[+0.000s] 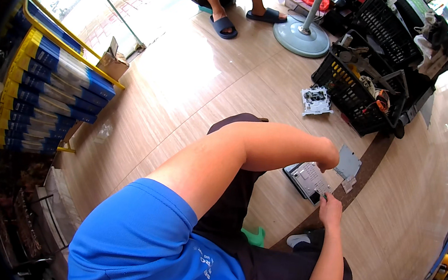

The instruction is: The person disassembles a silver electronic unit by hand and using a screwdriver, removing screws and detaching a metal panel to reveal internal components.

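On the floor between my hands lies a flat boxy device (309, 178), like a disc drive, with a pale printed top and dark edges. My left hand (329, 154) is closed at its far edge, fingers pointing down; what they grip is hidden. At the near right corner of the device my right hand (330, 209) is closed, with a small dark tip showing at its fingers that I cannot make out. Beside the device, to the right, a thin grey metal plate (348, 164) rests on the floor. A small pale piece (348, 184) lies just below that plate.
Farther off sits a white mechanical frame (316, 101). Black crates (346, 86) of parts and tools stand at the back right, near a round grey pole base (301, 38). A person in dark slippers (223, 27) squats ahead. Blue-and-white boxes fill a yellow rack (23, 56) at left.
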`<state>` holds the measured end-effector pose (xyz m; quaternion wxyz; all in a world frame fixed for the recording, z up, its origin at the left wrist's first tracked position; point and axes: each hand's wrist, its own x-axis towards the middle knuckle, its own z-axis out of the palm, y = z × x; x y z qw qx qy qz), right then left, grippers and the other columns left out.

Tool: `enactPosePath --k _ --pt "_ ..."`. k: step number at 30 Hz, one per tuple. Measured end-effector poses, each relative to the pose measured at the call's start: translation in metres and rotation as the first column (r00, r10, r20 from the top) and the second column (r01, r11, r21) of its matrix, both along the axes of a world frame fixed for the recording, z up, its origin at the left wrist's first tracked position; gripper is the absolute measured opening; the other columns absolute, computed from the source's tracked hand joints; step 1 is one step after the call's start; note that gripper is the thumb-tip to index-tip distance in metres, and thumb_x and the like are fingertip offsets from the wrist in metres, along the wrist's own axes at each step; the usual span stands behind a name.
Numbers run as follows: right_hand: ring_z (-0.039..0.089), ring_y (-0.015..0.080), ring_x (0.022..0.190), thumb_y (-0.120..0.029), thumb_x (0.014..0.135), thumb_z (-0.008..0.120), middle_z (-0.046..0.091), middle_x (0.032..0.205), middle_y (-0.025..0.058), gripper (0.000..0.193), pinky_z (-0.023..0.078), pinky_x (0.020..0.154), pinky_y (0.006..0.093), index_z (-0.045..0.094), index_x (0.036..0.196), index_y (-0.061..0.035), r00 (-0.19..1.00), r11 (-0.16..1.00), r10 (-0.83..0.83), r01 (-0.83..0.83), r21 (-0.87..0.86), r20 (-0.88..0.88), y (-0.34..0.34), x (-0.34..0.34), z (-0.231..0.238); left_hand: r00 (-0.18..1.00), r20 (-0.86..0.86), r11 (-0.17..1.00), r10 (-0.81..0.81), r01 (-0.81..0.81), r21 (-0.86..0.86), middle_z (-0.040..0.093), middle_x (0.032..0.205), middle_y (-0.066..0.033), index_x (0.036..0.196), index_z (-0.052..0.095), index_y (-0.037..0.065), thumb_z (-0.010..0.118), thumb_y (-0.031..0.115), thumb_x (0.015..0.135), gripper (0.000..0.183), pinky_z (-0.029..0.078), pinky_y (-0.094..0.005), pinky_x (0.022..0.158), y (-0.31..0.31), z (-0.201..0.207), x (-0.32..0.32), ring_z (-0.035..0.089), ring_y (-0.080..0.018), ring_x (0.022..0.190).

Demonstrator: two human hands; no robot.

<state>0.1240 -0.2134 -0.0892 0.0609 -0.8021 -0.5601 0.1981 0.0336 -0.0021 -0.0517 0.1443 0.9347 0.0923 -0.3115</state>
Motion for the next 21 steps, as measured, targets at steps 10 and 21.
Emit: enactPosePath --k 10,21 --pt "0.062 0.0435 0.086 -0.023 0.086 0.061 0.065 0.087 0.0255 0.022 0.049 0.075 0.0501 0.066 0.097 -0.0041 1.0 1.0 -0.01 0.01 -0.003 -0.016 0.0 -0.001 0.005 0.995 0.105 1.0 -0.003 0.003 0.0 0.069 0.111 -0.0111 0.108 0.071 0.009 0.071 0.037 0.083 0.038 0.052 -0.0443 0.084 -0.003 0.003 -0.006 0.063 -0.0289 0.106" --pt "0.062 0.0428 0.089 -0.02 0.086 0.063 0.066 0.092 0.0247 0.024 0.05 0.078 0.0484 0.068 0.103 -0.0035 1.0 0.998 -0.028 0.028 -0.053 -0.001 0.002 0.0 0.007 0.997 0.082 1.0 -0.013 0.015 -0.017 0.07 0.107 -0.012 0.103 0.073 0.008 0.071 0.038 0.082 0.036 0.052 -0.0435 0.082 -0.003 -0.004 -0.002 0.064 -0.0293 0.103"
